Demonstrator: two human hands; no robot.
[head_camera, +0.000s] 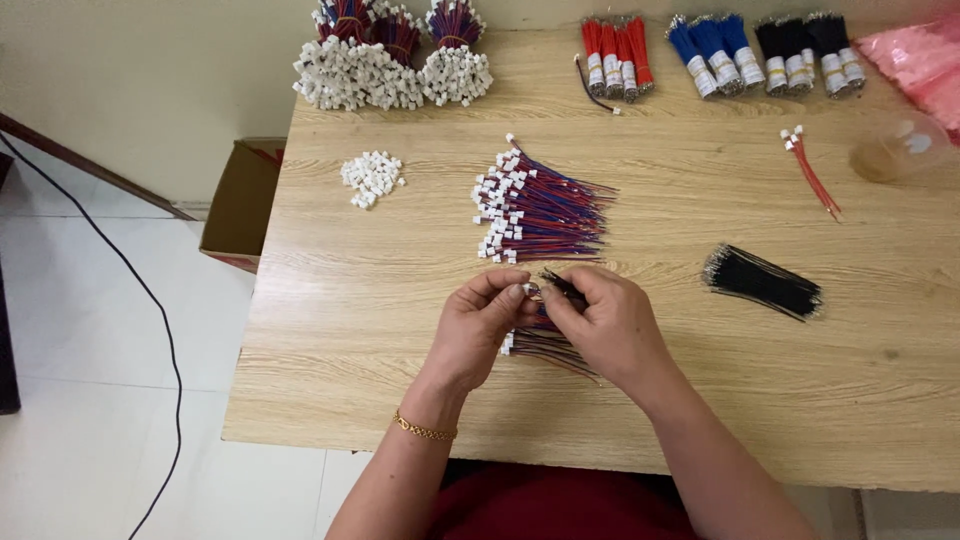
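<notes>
From the head camera, my left hand (480, 325) and my right hand (610, 325) meet over the middle of the pale wood-grain table (350, 330), towards its near edge. My left thumb and forefinger are pressed together on what looks like a small white plastic connector (527, 290), and my right fingertips pinch thin dark wires (562, 283) against it. Just under my hands lies a small heap of red-and-blue wires with white connectors (545, 345); I judge these to be finished pieces, and a bigger fan of the same red-and-blue leads with white plugs (535, 212) sits just beyond, towards the table's centre. Much seems left: a loose pile of white connectors (372, 178) towards the left edge, a bundle of bare black wires (765, 282) to the right, and taped bundles of red, blue and black wires (715, 52) along the far edge. My fingers hide the join itself, so I cannot tell whether a wire is seated. The pink bag (925, 60) at the far right corner is cut off, and a clear roundish thing (900, 150) near it is too blurred to name.
</notes>
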